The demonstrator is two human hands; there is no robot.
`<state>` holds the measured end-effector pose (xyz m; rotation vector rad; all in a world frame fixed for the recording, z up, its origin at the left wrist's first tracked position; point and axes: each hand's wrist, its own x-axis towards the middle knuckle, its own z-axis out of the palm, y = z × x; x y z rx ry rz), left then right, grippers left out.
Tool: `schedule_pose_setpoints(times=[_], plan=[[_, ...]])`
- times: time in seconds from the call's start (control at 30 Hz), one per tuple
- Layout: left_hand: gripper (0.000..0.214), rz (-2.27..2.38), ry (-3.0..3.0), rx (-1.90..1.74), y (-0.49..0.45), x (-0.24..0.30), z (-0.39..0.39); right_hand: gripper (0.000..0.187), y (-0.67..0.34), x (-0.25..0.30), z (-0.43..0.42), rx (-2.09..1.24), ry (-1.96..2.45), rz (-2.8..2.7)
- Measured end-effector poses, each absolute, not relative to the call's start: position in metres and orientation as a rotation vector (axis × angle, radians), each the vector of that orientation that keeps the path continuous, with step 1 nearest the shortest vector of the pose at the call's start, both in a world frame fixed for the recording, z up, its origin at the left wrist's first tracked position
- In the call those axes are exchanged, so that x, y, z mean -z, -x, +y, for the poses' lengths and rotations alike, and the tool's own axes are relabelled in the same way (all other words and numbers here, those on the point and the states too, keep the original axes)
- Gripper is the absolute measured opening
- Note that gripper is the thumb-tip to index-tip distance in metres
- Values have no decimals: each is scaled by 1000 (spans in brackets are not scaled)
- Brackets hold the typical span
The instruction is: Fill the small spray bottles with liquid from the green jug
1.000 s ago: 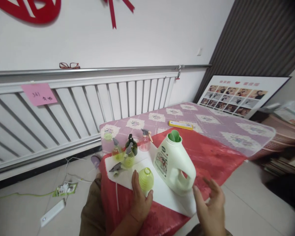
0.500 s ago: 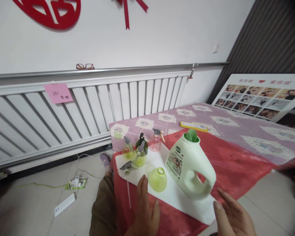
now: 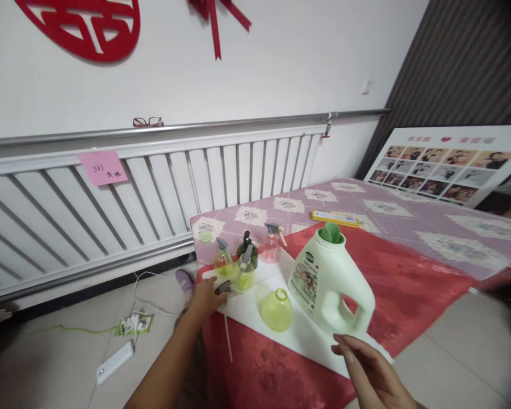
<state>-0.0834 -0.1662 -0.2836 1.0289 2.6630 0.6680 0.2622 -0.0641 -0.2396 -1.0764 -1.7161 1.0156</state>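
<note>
At the left of the white sheet (image 3: pixel 249 311), my left hand (image 3: pixel 206 298) has its fingers around a grey spray trigger head (image 3: pixel 222 287); its thin clear tube (image 3: pixel 229 341) hangs down beside the hand. My right hand (image 3: pixel 368 366) is in front of the detergent jug (image 3: pixel 344 284), fingers curved and apart, holding nothing. Between the hands stands a yellow-green cone-shaped bottle (image 3: pixel 276 311) without a top. Beyond my left hand are a yellow-green spray bottle (image 3: pixel 243 278), another with a grey top (image 3: pixel 223 264), a dark green bottle (image 3: pixel 253 253) and a pink spray bottle (image 3: pixel 270 250).
A green cap (image 3: pixel 331 232) sits in the jug's mouth. Red cloth (image 3: pixel 400 272) covers part of the patterned tablecloth (image 3: pixel 387 209), where a yellow flat case (image 3: pixel 334 218) lies. A radiator (image 3: pixel 221 170) runs along the wall. Cables and a power strip (image 3: pixel 116 361) lie on the floor.
My left hand has moved left and away from me, from beside the cone-shaped bottle to the spray trigger head. My right hand has shifted slightly left. The view has shifted a little.
</note>
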Motion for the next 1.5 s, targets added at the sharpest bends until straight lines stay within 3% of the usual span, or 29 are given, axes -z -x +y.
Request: schedule_pose_setpoints(times=[0.2,0.37,0.8,0.9,1.13,1.5], plan=[[75,2605,-1041,-506,82,281,-159,25,-263,240,-65,-973,983,-1806],[70,2594,-1039,-524,78,282,-159,24,-261,242,-65,-1008,965,-1808],[64,2516,-918,-1076,35,283,-213,29,-250,244,-77,-1223,966,-1769],[70,2426,-1108,-1406,7,263,-222,29,-231,240,-87,-1341,914,-1812],[74,2518,-1776,-1398,-27,207,-206,37,-198,178,-71,-1600,735,-1865],[66,2395,-2764,-1425,-33,137,-151,23,-178,98,-39,-1495,431,-2154]])
